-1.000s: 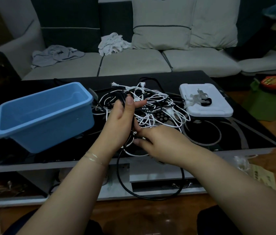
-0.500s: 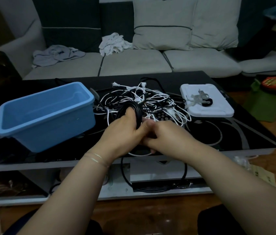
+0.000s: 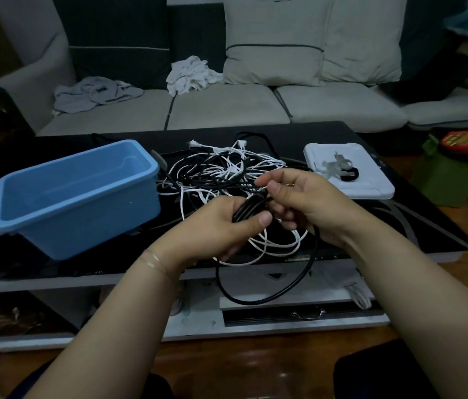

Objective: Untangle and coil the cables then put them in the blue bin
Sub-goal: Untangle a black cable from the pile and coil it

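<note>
Nearest, a slack loop of the black cable (image 3: 270, 298) hangs below the table (image 3: 417, 226) edge. Above it the left hand (image 3: 221, 226) is closed on the gathered black coil (image 3: 248, 210), its strands running up toward the right, while the right hand (image 3: 299, 197) pinches the same cable just right of the coil. One blue bin (image 3: 74, 194) sits left of the coil, nearer the left hand, apparently empty. Behind the coil lies one tangle of white and black cables (image 3: 221, 174); the number of strands cannot be counted. One white lid (image 3: 371, 182) lies right of the coil.
</note>
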